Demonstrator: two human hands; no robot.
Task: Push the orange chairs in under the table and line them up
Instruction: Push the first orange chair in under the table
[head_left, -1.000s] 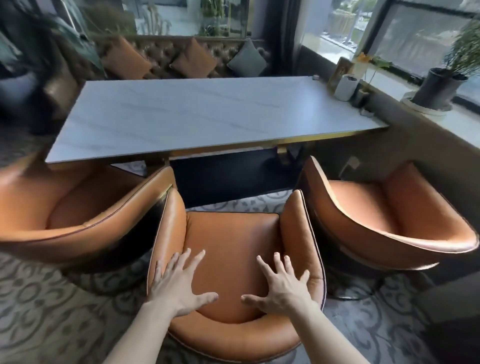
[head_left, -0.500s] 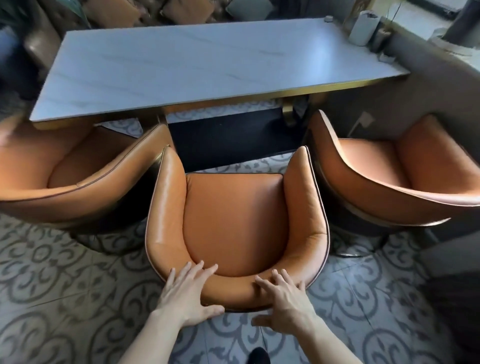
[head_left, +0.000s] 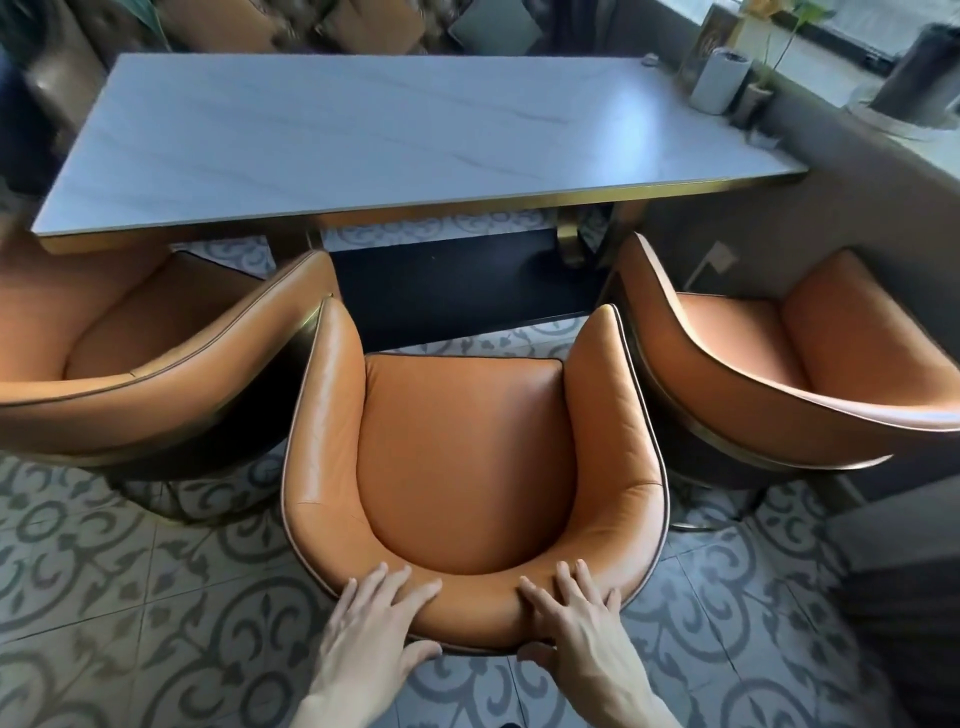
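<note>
Chairs, three, orange, faced the table (head_left: 395, 130). Left chair (head_left: 156, 358) sat angled, front tucked partly under the top. Middle chair (head_left: 467, 447) stood clear of the table edge; left hand (head_left: 371, 623) and right hand (head_left: 576, 618) each grasped its backrest rim, fingers over, thumbs beneath. Right chair (head_left: 779, 364) was skewed outward. Step judged: pushing middle chair in. Next move needs a straight, even shove forward.

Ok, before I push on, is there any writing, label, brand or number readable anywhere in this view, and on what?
None can be read.
The gold-patterned framed card at the far right end of the white marble table carries a design too blurred to read.
The white cylindrical holder beside it shows no text.
The orange leather chairs show no labels.
</note>
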